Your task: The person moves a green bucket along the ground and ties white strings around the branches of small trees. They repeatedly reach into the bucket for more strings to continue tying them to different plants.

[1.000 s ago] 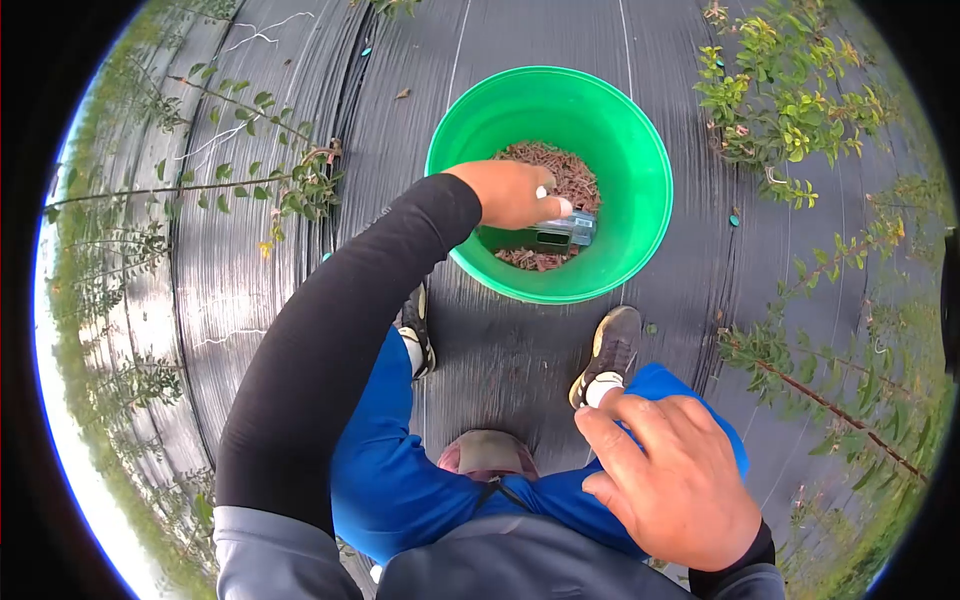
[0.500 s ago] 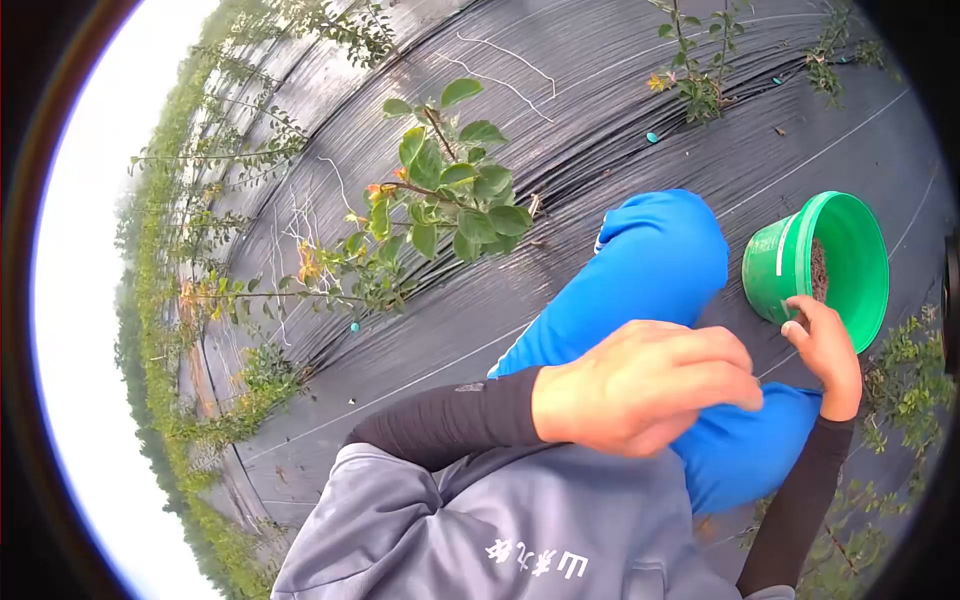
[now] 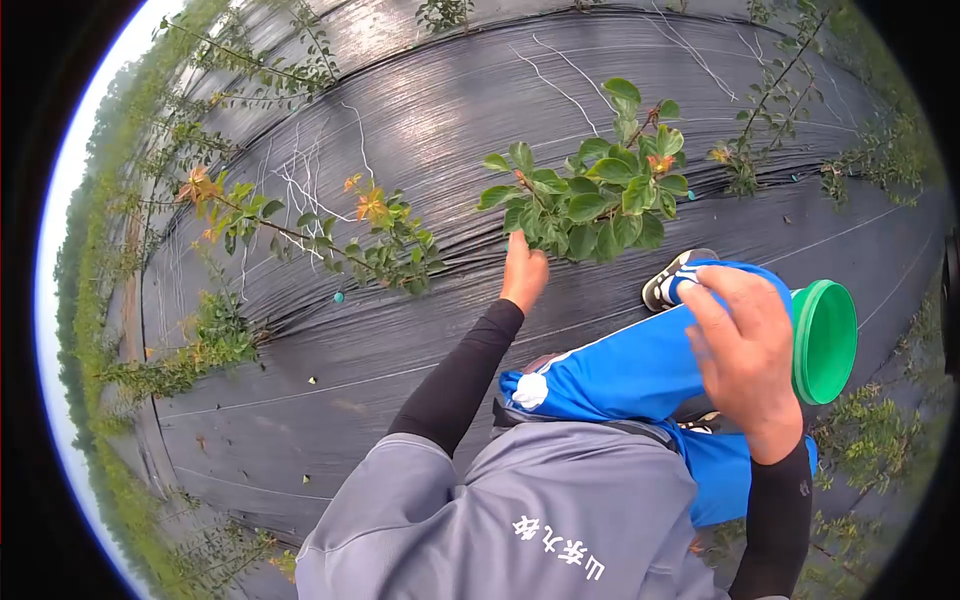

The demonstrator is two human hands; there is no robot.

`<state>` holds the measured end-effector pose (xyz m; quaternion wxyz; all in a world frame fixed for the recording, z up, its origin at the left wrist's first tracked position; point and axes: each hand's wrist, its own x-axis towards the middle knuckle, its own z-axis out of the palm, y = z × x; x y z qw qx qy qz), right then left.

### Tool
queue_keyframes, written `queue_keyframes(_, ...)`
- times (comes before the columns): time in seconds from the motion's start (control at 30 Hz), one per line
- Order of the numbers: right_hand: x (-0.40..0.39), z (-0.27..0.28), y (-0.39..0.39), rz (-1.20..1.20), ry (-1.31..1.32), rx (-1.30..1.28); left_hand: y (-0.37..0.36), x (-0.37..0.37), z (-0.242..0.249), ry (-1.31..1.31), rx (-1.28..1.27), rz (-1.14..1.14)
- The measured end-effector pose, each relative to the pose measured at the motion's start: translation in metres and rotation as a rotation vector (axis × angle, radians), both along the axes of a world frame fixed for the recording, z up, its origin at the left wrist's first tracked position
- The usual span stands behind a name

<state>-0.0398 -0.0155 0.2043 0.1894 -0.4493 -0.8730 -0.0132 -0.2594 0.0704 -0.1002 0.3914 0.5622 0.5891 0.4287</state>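
A young leafy plant (image 3: 600,190) with reddish-orange shoot tips stands in the upper middle. At its lower left edge, my left hand (image 3: 527,273) touches the leaves, one digit stretched up and the others curled. What it holds is hidden. My right hand (image 3: 748,350) is raised in front of my blue trouser leg (image 3: 630,370), its fingers bent with the tips close together and partly blurred. Anything pinched there is too small to make out. Just behind this hand, the green bucket (image 3: 828,342) is tipped toward me; its contents do not show.
Black plastic ground film (image 3: 300,420) covers the soil, with pale strings (image 3: 570,85) lying on it. To the left is another plant with orange tips (image 3: 370,240). Low greenery (image 3: 870,440) grows at right, and my shoe (image 3: 663,285) is beside the central plant.
My left hand has moved from in front of my knee out to the plant. My right hand has left the bucket rim and risen leftward. The view has shifted, bringing the central plant further right.
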Motion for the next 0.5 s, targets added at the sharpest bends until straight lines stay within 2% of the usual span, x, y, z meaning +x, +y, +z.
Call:
queue_keyframes(0.07,-0.062,-0.028,0.020,0.252,-0.153,0.100,-0.002,0.034,0.017,-0.458,0.001,-0.206)
queue_keyframes(0.1,-0.085,-0.043,0.032,0.304,-0.229,0.112,-0.004,0.046,0.014,-0.468,0.014,-0.200)
queue_keyframes(0.17,-0.103,-0.078,0.064,0.294,-0.370,0.118,-0.016,0.068,-0.008,-0.094,0.125,-0.352)
queue_keyframes(0.2,-0.098,-0.095,0.082,0.232,-0.536,0.165,-0.019,0.072,-0.014,0.095,0.173,-0.422)
queue_keyframes(0.23,-0.089,-0.106,0.095,0.116,-0.656,0.150,-0.013,0.070,0.024,-0.140,0.057,-0.378)
queue_keyframes(0.27,-0.079,-0.111,0.104,-0.004,-0.809,0.099,-0.008,0.072,0.025,-0.105,0.135,-0.316)
queue_keyframes(0.3,-0.066,-0.116,0.108,-0.099,-0.904,0.035,-0.010,0.071,0.024,-0.119,0.085,-0.304)
queue_keyframes(0.37,-0.043,-0.127,0.111,-0.126,-0.943,0.001,-0.015,0.064,0.023,-0.136,0.024,-0.306)
queue_keyframes(0.5,-0.024,-0.130,0.108,-0.154,-0.901,-0.115,-0.013,0.036,0.031,-0.111,0.236,-0.239)
